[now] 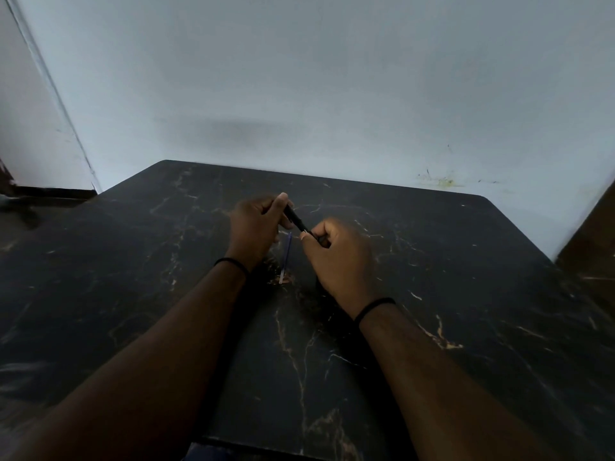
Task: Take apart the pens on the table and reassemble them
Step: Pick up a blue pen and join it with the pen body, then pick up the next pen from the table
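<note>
A black pen (295, 219) is held slantwise above the middle of the dark marbled table (466, 277). My left hand (256, 227) grips its upper far end. My right hand (336, 257) pinches its lower near end, where a small metallic part shows. A thin clear refill with blue ink (286, 257) lies on the table between my two hands, pointing away from me. The parts of the pen inside my fists are hidden.
A pale wall (332, 94) rises right behind the table's far edge. The table's right corner is rounded, with a brown surface (592, 234) beyond it. A floor gap and dark skirting (50, 194) lie at the far left.
</note>
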